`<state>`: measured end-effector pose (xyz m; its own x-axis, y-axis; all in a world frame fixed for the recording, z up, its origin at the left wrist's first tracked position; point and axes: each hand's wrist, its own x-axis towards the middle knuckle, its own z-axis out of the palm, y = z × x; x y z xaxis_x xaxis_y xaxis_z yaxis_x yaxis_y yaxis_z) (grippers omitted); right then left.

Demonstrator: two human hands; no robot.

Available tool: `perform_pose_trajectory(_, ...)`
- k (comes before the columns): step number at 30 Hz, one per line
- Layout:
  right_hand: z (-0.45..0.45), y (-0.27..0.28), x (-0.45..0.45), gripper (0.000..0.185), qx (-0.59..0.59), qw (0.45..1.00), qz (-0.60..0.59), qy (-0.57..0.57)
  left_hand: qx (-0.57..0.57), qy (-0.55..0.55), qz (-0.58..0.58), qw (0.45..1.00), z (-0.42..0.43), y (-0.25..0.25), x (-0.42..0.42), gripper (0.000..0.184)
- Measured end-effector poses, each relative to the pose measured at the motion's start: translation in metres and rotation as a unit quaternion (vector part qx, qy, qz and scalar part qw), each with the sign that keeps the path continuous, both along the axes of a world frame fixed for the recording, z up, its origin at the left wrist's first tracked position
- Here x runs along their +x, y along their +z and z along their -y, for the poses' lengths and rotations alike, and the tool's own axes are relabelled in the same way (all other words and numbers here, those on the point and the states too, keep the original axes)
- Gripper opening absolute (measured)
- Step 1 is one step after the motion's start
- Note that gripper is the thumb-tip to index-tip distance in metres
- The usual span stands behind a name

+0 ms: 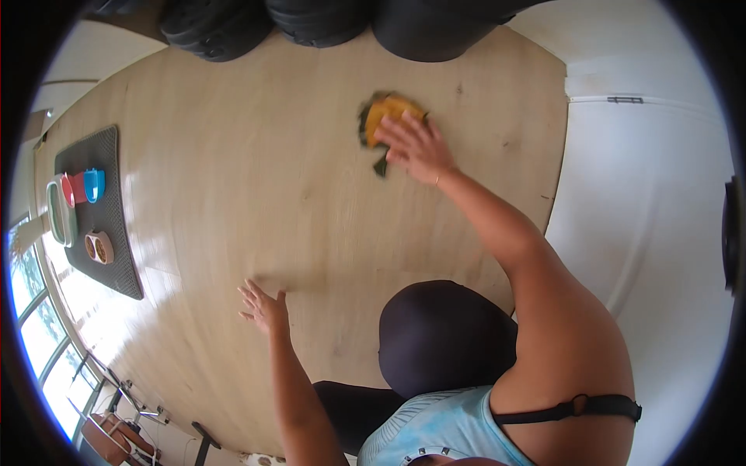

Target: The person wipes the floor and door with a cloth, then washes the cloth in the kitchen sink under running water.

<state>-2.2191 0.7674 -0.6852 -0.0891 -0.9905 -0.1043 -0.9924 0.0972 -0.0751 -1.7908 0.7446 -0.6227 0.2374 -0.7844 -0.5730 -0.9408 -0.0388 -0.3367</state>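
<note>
My right hand point(418, 149) lies flat, with fingers stretched out, over the right side of a yellow and dark green cloth point(382, 116) on the wooden floor point(256, 155). The cloth is bunched, and a dark green corner of it sticks out below the fingers. Part of it is hidden under the hand, and its edges are a little blurred. My left hand point(265, 307) hovers near the floor at the lower left with spread fingers and nothing in it; whether it touches the floor I cannot tell.
Several black containers point(322, 23) line the far edge. A white door point(645, 194) stands on the right. On the left, a dark mat point(118, 264) bears a double pet bowl point(99, 248), a blue holder point(94, 186) and a pale green tray point(62, 210). My bent knee point(447, 338) is close below.
</note>
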Motion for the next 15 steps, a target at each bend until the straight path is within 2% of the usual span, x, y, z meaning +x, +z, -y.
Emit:
perform_pose_trajectory(1,0.01,-0.009,-0.035,0.05,-0.027,0.993,-0.029,-0.114,-0.044,-0.022,-0.016,0.999,0.007,0.002,-0.019,0.087)
perform_pose_trajectory(2,0.016,-0.004,-0.058,0.05,-0.003,0.972,0.017,-0.236,-0.055,-0.074,-0.049,0.995,0.016,0.004,-0.041,0.082)
perform_pose_trajectory(4,0.001,-0.002,-0.055,0.05,-0.009,0.958,-0.019,-0.286,-0.066,-0.184,-0.111,0.974,0.038,0.005,-0.095,0.075)
perform_pose_trajectory(6,-0.029,-0.002,-0.017,0.052,-0.007,0.969,0.01,-0.247,-0.046,-0.293,-0.172,0.939,0.057,0.005,-0.158,0.069)
perform_pose_trajectory(8,-0.068,0.002,0.013,0.052,0.032,0.989,0.112,-0.096,-0.009,-0.393,-0.204,0.897,0.07,0.011,-0.228,0.066)
perform_pose_trajectory(9,-0.079,0.003,0.004,0.052,0.028,0.986,0.117,-0.114,0.016,-0.444,-0.202,0.873,0.071,0.018,-0.261,0.066)
perform_pose_trajectory(11,-0.105,0.005,-0.025,0.051,0.067,0.985,0.158,0.007,0.038,-0.5,-0.196,0.843,0.073,0.029,-0.318,0.066)
perform_pose_trajectory(13,-0.103,0.005,-0.086,0.048,0.042,0.983,0.049,-0.171,0.061,-0.544,-0.185,0.816,0.071,0.035,-0.362,0.067)
perform_pose_trajectory(14,-0.097,0.009,-0.119,0.048,0.067,0.948,0.036,-0.308,0.056,-0.554,-0.183,0.81,0.069,0.037,-0.379,0.066)
perform_pose_trajectory(15,-0.094,0.0,-0.143,0.049,0.007,0.895,0.047,-0.444,0.051,-0.564,-0.181,0.804,0.065,0.038,-0.393,0.066)
